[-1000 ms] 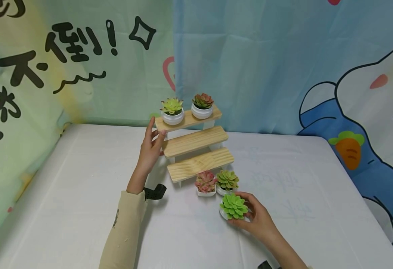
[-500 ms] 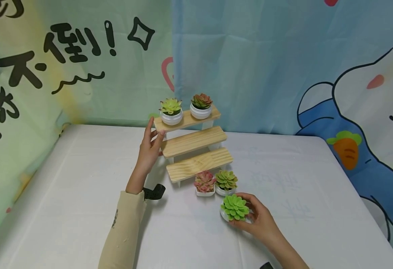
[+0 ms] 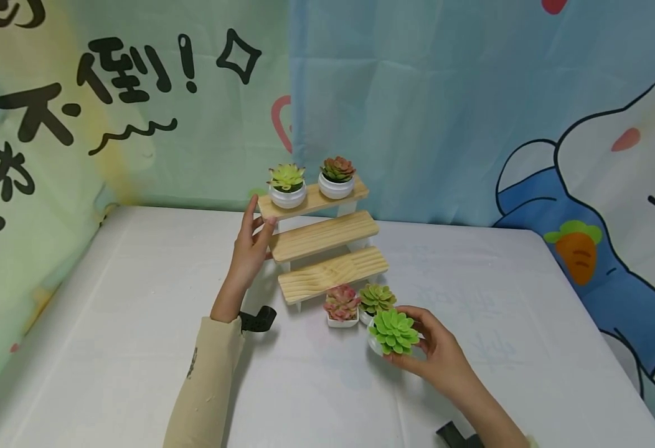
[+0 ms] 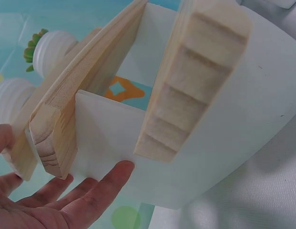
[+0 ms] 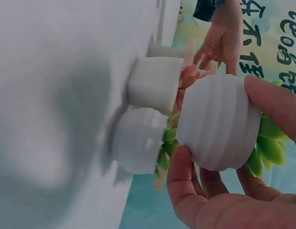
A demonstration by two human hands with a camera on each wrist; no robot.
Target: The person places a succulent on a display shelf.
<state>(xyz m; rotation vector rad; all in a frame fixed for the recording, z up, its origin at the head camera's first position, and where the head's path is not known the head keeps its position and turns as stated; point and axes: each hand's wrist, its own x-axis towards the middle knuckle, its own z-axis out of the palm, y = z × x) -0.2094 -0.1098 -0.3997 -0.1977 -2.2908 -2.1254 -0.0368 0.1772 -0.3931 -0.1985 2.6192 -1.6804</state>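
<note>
A three-step wooden shelf stands on the white table. My left hand rests flat against its left side, fingers straight on the white side panel. Two potted succulents, a yellow-green one and a reddish one, sit on the top step. My right hand grips a bright green succulent in a ribbed white pot, lifted just off the table. A pink succulent in a square pot and an olive-green one stand before the bottom step.
Printed cartoon curtains hang close behind the table. Black wrist straps show at my left wrist and my right wrist. The table's right edge runs diagonally near the blue curtain.
My right hand has raised the bright green succulent off the table and moved it slightly up and back, toward the two pots by the shelf. The left hand has not moved.
</note>
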